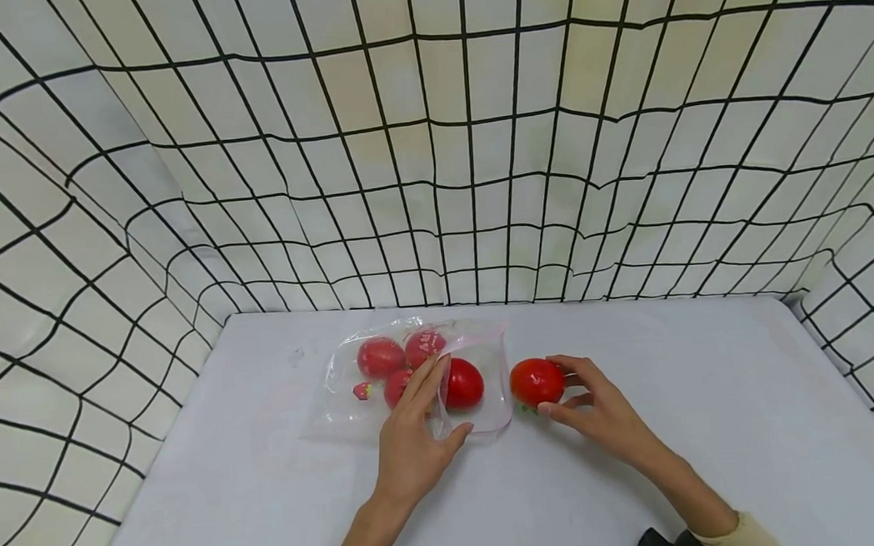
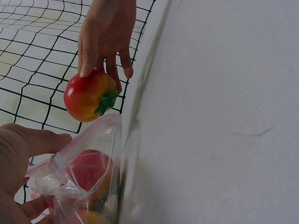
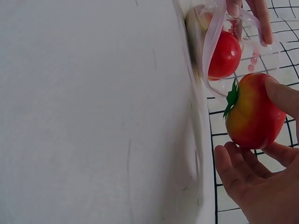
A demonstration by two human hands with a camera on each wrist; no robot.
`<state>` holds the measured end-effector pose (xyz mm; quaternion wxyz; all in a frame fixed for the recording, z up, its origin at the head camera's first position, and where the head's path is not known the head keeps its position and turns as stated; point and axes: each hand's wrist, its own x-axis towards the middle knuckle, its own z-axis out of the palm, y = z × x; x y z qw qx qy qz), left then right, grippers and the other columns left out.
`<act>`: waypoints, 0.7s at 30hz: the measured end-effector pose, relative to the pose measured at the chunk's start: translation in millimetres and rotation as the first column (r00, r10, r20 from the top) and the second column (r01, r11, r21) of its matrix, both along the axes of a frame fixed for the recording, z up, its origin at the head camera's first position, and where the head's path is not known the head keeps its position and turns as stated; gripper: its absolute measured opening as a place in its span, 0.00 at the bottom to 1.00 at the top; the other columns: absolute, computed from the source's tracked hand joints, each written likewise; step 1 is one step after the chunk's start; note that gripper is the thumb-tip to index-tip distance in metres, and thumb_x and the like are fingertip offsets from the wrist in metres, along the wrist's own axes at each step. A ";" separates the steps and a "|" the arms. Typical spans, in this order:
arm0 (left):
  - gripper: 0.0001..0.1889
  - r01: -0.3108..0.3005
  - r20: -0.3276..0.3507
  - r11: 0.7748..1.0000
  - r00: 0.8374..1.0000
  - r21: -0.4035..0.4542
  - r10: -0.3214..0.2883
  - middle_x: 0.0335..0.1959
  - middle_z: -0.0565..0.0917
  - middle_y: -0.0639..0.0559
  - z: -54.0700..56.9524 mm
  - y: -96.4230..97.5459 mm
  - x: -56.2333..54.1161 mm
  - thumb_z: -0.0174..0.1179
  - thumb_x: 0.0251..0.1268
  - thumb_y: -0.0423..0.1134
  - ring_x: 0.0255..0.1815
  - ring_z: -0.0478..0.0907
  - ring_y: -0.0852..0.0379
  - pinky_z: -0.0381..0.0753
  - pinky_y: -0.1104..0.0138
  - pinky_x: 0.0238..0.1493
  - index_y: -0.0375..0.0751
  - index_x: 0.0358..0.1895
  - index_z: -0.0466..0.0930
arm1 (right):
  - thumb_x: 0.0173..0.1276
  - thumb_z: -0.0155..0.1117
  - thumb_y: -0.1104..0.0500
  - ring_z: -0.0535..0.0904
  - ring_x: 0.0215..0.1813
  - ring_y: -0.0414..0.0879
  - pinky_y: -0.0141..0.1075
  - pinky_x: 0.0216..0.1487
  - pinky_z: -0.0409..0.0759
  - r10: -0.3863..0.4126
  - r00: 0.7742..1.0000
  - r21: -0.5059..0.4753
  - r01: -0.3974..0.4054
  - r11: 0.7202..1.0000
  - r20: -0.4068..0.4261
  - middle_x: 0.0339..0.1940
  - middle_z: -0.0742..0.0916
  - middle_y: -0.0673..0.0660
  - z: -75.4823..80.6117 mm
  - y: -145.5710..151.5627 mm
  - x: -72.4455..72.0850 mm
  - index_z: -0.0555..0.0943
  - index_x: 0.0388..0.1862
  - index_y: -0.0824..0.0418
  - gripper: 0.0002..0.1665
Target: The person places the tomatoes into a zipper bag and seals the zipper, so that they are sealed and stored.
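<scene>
A clear zip bag with a pink edge (image 1: 506,386) lies on the table, its mouth facing right. Several red tomatoes are inside, one tomato (image 1: 464,383) just within the mouth. My left hand (image 1: 416,450) holds the bag's upper layer at the mouth, fingers over the film and thumb spread near the lower edge. Just right of the mouth, my right hand (image 1: 599,409) grips another tomato (image 1: 537,382) between thumb and fingers. In the right wrist view, the green leafy top (image 3: 231,99) of this tomato points toward the left.
A white-covered table (image 1: 271,500) spreads under both hands. Black grid netting (image 1: 472,179) over pale sheeting rises behind it and on both sides. At the lower right a dark device (image 1: 671,545) sits by the right sleeve (image 1: 739,537). A small strawberry print (image 1: 362,391) shows on the bag.
</scene>
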<state>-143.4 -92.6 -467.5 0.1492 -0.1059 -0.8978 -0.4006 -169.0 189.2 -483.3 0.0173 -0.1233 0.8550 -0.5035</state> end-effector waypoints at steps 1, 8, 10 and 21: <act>0.52 0.000 0.003 1.000 1.000 0.003 0.000 0.78 0.72 0.58 0.2 0.0 0.1 0.85 0.45 0.38 0.77 0.72 0.52 0.88 0.56 0.58 0.60 0.78 0.68 | 0.63 0.79 0.52 0.79 0.66 0.55 0.26 0.53 0.86 0.000 1.000 0.000 0.000 1.000 0.002 0.68 0.79 0.56 0.2 -1.3 -0.2 0.69 0.75 0.53 0.43; 0.52 0.001 0.005 1.000 1.000 -0.003 -0.001 0.79 0.71 0.58 -0.1 -0.4 0.0 0.84 0.45 0.39 0.78 0.72 0.53 0.88 0.56 0.58 0.60 0.78 0.68 | 0.63 0.79 0.54 0.78 0.65 0.54 0.27 0.54 0.86 0.019 1.000 -0.018 -0.018 1.000 0.003 0.68 0.79 0.56 -0.6 -8.2 -0.7 0.70 0.74 0.53 0.43; 0.52 0.000 0.003 1.000 1.000 -0.004 0.000 0.79 0.71 0.59 -0.5 -0.7 0.0 0.84 0.45 0.39 0.78 0.72 0.53 0.88 0.56 0.58 0.60 0.78 0.68 | 0.63 0.79 0.54 0.78 0.66 0.54 0.27 0.54 0.86 0.026 1.000 -0.027 -0.026 0.999 0.001 0.68 0.79 0.56 -0.5 -10.2 -0.7 0.70 0.74 0.53 0.43; 0.52 0.001 -0.004 1.000 1.000 -0.002 -0.001 0.78 0.72 0.58 -0.3 -0.8 0.6 0.84 0.45 0.38 0.78 0.72 0.53 0.88 0.57 0.58 0.59 0.78 0.69 | 0.62 0.80 0.54 0.80 0.65 0.56 0.28 0.53 0.87 0.032 0.999 -0.021 -0.033 0.999 -0.012 0.69 0.79 0.58 -0.8 -23.5 -0.9 0.69 0.76 0.57 0.46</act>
